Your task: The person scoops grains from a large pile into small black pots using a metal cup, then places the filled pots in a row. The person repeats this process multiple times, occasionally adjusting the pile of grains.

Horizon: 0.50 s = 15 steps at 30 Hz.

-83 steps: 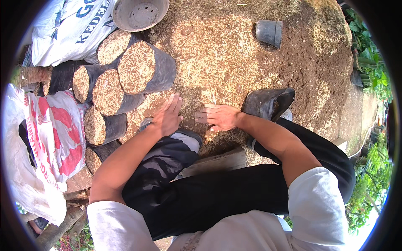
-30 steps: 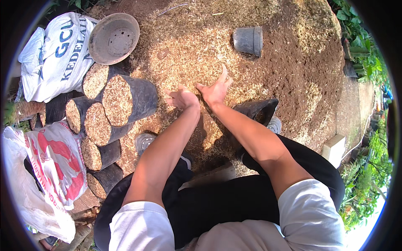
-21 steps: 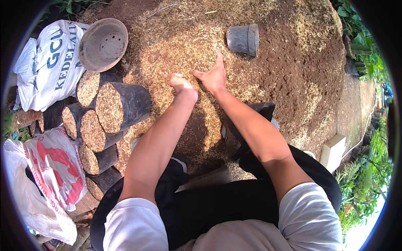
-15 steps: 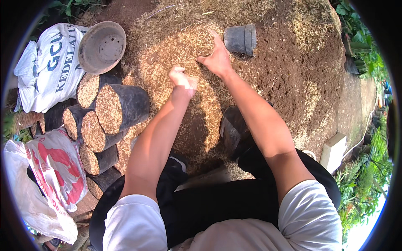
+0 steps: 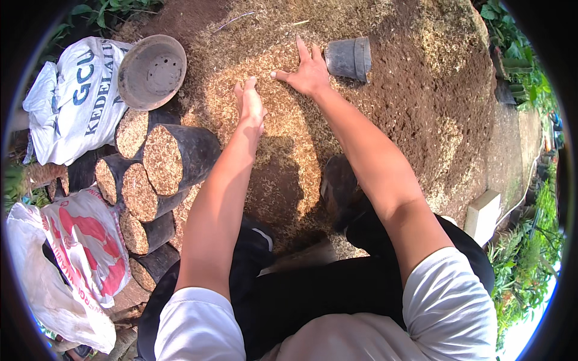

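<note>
Both arms reach forward over a sunlit spread of pale husks (image 5: 217, 72) mixed with brown soil. My right hand (image 5: 309, 73) is open, fingers and thumb spread, low over the husks or touching them. Just right of it a small dark plastic pot (image 5: 348, 59) lies on its side. My left hand (image 5: 250, 107) is turned sideways, its visible fingers stretched out and apart with nothing seen in them. It is close to the husks; whether it touches them I cannot tell.
To the left, several black grow bags (image 5: 189, 153) filled with husk mix lie stacked. A shallow grey bowl with holes (image 5: 152, 72), a white sack (image 5: 78, 99) and a red-and-white sack (image 5: 87, 240) are beside them. A pale block (image 5: 483, 216) and plants (image 5: 524, 265) edge the right.
My left hand has moved slightly forward and left, its curled fingers straightening. My right hand has shifted a little forward and left, its fingers spreading wider. The whole view has shifted slightly.
</note>
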### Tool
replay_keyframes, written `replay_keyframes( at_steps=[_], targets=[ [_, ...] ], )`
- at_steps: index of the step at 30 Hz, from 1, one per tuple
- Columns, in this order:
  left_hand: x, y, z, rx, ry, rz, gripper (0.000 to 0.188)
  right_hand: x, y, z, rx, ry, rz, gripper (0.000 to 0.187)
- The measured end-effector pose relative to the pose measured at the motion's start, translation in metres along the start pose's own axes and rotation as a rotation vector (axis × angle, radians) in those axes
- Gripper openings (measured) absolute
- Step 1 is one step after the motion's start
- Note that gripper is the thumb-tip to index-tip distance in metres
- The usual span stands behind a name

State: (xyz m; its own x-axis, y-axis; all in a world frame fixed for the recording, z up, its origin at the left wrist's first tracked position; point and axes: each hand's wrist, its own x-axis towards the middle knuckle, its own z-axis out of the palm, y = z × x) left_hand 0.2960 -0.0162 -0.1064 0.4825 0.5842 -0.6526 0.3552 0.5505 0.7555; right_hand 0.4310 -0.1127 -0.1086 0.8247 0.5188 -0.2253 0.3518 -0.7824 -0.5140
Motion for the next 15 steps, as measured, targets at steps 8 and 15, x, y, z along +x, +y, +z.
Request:
replay_keyframes(
  at_steps=[8,15],
  targets=[
    [0.025,0.007,0.009,-0.356,-0.227,0.043,0.090,0.011,0.013,-0.016,0.336,-0.086,-0.113,0.112],
    [0.033,0.039,0.017,-0.213,-0.206,0.129,0.079,-0.014,0.018,-0.043,0.399,-0.104,-0.358,0.092]
  ],
)
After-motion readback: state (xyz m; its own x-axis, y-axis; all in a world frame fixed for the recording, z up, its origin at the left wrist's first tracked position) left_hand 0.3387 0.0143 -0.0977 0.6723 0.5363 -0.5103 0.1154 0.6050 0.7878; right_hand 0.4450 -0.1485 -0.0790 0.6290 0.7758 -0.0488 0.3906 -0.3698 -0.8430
